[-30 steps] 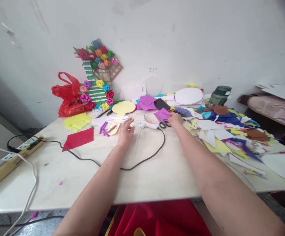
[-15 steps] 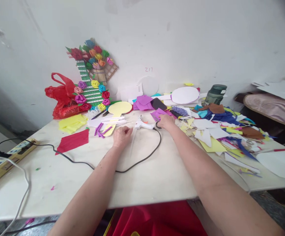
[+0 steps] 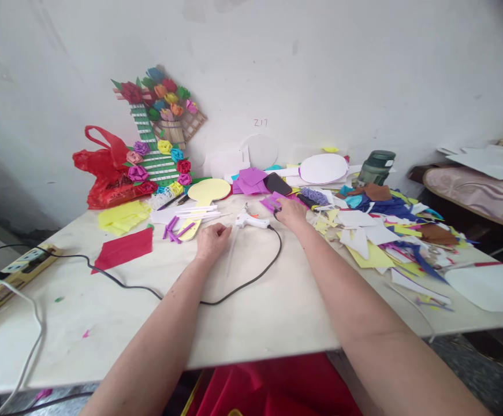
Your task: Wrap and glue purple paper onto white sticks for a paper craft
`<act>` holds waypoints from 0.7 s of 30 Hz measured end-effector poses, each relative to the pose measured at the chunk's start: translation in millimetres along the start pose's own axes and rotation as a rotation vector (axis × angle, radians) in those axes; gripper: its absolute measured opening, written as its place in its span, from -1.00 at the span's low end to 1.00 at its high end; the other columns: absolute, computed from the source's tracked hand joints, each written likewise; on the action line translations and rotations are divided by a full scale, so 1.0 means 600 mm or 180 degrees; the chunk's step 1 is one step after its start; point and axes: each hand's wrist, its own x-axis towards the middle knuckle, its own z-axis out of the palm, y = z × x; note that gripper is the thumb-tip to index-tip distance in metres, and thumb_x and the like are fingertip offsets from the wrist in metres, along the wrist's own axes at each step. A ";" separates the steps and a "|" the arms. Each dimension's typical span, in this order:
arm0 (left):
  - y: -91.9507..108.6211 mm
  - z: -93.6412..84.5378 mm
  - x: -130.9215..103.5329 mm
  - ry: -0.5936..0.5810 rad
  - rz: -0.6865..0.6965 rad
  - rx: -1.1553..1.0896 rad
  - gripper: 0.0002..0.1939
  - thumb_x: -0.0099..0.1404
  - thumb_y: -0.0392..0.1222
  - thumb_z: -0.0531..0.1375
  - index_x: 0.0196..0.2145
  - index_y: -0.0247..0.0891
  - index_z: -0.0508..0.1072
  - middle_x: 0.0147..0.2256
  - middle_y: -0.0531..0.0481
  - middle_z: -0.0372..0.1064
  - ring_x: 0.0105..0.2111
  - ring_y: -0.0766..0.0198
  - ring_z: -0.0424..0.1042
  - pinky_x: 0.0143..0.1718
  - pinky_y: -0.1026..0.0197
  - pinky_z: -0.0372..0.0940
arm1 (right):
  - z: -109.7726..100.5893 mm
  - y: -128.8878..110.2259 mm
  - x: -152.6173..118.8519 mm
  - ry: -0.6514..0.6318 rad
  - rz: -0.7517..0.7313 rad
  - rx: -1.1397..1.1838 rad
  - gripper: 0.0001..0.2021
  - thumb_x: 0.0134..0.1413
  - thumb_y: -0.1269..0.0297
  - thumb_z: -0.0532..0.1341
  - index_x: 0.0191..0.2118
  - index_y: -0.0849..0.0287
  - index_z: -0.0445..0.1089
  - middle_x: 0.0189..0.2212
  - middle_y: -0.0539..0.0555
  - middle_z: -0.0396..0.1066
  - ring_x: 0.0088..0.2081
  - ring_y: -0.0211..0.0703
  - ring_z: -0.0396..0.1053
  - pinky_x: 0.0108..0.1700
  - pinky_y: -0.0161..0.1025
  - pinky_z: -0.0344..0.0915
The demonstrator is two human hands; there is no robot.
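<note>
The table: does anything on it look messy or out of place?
Yes: the heap of scraps at the right lies jumbled, its pieces overlapping. A tiny pink scrap lies stray at front left.

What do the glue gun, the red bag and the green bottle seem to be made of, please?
Glue gun: probably smooth, hard white plastic, judging by its moulded-looking body.
Red bag: likely thin, shiny plastic film, as it crumples loosely.
Green bottle: tinted plastic or possibly glass; its body looks translucent.
</note>
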 end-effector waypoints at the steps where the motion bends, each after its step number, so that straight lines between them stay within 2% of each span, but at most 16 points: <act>1: -0.001 0.001 0.001 0.0047 0.0006 -0.0073 -0.73 0.09 -0.02 0.06 -0.57 -0.24 0.42 -0.56 0.00 0.38 -0.49 0.26 0.33 -0.41 0.24 0.17 | -0.003 0.002 0.001 0.0137 0.0027 0.0078 -0.59 -0.07 0.29 0.12 -0.02 0.02 0.32 -0.16 0.10 0.41 -0.14 0.01 0.36 -0.20 -0.15 0.25; 4: -0.006 0.004 0.004 0.0188 0.0003 -0.0340 -0.79 0.05 -0.07 0.09 -0.56 -0.24 0.41 -0.55 0.00 0.39 -0.48 0.27 0.35 -0.35 0.23 0.23 | -0.012 0.014 0.004 0.0490 0.0182 0.0237 -0.63 -0.04 0.23 0.09 -0.05 0.04 0.34 -0.15 0.11 0.40 -0.14 -0.01 0.35 -0.19 -0.15 0.24; 7: -0.009 0.009 0.008 0.0340 0.0088 -0.0810 -0.91 -0.02 -0.20 0.14 -0.53 -0.24 0.41 -0.41 -0.03 0.43 -0.39 0.27 0.39 -0.30 0.23 0.29 | -0.016 0.038 0.006 0.0583 0.0594 0.0155 -0.66 -0.04 0.26 0.08 -0.10 0.12 0.38 -0.16 0.19 0.39 -0.16 0.02 0.35 -0.19 -0.11 0.24; 10: -0.010 0.011 0.012 0.0619 0.0002 -0.1137 -0.90 -0.08 -0.34 0.14 -0.52 -0.25 0.41 -0.21 -0.08 0.41 -0.28 0.24 0.41 -0.22 0.19 0.31 | -0.014 0.066 0.007 0.0408 0.1025 -0.0047 -0.67 -0.08 0.33 0.10 -0.15 0.24 0.41 -0.19 0.29 0.39 -0.18 0.09 0.37 -0.22 -0.08 0.25; 13: -0.010 0.010 0.014 0.0766 -0.0423 -0.1072 -0.90 -0.10 -0.36 0.16 -0.53 -0.25 0.40 -0.21 -0.08 0.42 -0.25 0.20 0.41 -0.12 0.12 0.27 | -0.009 0.083 0.007 0.0051 0.1186 -0.0174 -0.69 -0.10 0.37 0.11 -0.19 0.28 0.44 -0.21 0.31 0.41 -0.19 0.10 0.37 -0.24 -0.08 0.26; 15: -0.010 0.010 0.014 0.0696 -0.0619 -0.1213 -0.91 -0.11 -0.32 0.20 -0.53 -0.26 0.40 -0.24 -0.08 0.44 -0.28 0.20 0.43 -0.12 0.13 0.27 | -0.006 0.085 0.007 -0.0022 0.1171 -0.0228 -0.67 -0.10 0.38 0.10 -0.17 0.32 0.43 -0.17 0.33 0.39 -0.14 0.12 0.34 -0.22 -0.07 0.26; 17: -0.008 0.011 0.013 0.0617 -0.0721 -0.1421 -0.86 -0.11 -0.25 0.23 -0.49 -0.28 0.41 -0.29 -0.09 0.46 -0.35 0.22 0.45 -0.21 0.18 0.30 | -0.005 0.080 0.006 0.0048 0.1030 -0.0286 -0.65 -0.11 0.38 0.11 -0.15 0.34 0.42 -0.13 0.33 0.36 -0.06 0.14 0.27 -0.17 -0.07 0.23; 21: 0.001 0.013 0.008 0.0405 -0.0724 -0.1620 -0.79 -0.08 -0.13 0.23 -0.46 -0.28 0.41 -0.57 0.02 0.39 -0.52 0.26 0.42 -0.43 0.24 0.29 | 0.002 0.067 0.005 0.0204 0.0162 -0.0405 -0.69 -0.11 0.39 0.10 -0.20 0.27 0.45 -0.07 0.23 0.34 -0.03 0.10 0.19 -0.07 -0.06 0.14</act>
